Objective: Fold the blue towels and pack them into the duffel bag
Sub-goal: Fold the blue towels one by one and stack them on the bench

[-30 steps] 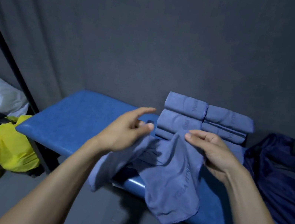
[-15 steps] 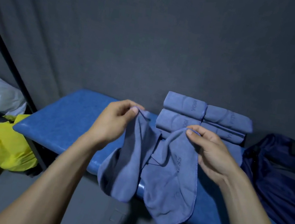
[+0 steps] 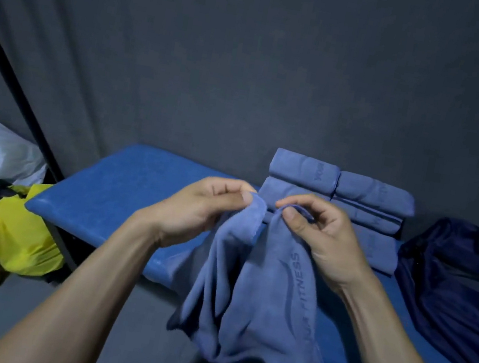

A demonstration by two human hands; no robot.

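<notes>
Here your left hand (image 3: 205, 207) and right hand (image 3: 321, 236) each pinch a top corner of the blue towel (image 3: 260, 311), which hangs between them above the padded surface (image 3: 122, 193).

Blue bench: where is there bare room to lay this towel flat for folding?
The bare stretch of the blue bench lies left of the folded towel stack, running to its left end. The right side is crowded: the stack, then the dark duffel bag. Both hands hold the loose towel over the front edge.
</notes>
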